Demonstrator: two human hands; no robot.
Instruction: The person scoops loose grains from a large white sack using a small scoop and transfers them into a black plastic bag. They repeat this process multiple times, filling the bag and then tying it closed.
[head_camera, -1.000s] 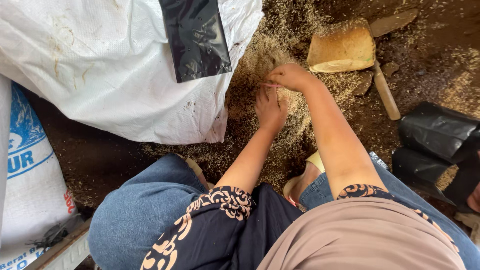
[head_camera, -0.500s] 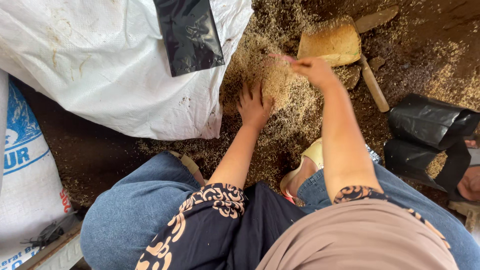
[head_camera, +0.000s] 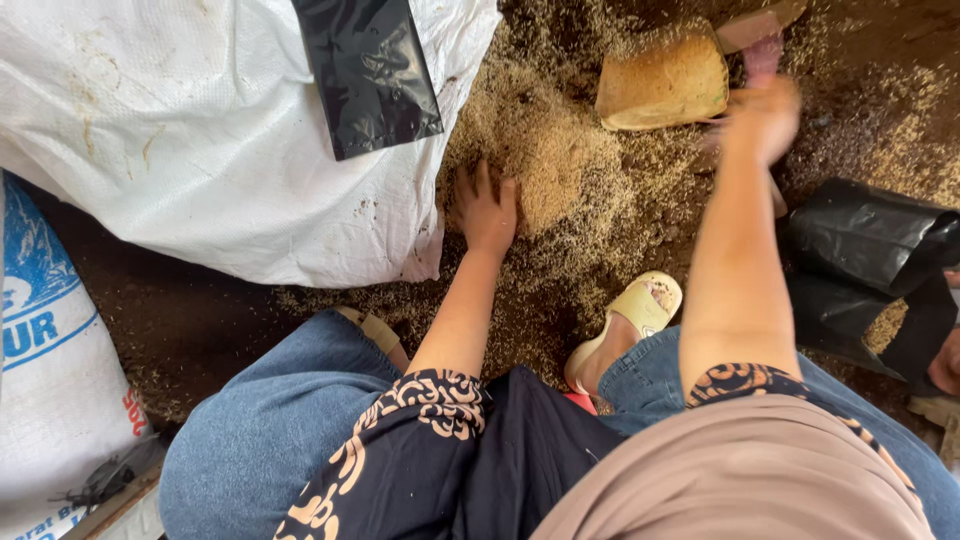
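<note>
Both hands sit around the husk pile (head_camera: 560, 170), our landmark. Our left hand (head_camera: 487, 210) lies flat on the pile's near-left edge, fingers spread, pressing into the loose husk, holding nothing. Our right hand (head_camera: 765, 115) is raised off to the pile's right, blurred, so we cannot tell if it grips anything. Beyond the pile to the right lies a tan scoop (head_camera: 662, 85). Left of the pile: white sack (head_camera: 200, 150) with a black bag (head_camera: 368, 72) on it. Far right of the pile: black plastic bags (head_camera: 870, 255).
</note>
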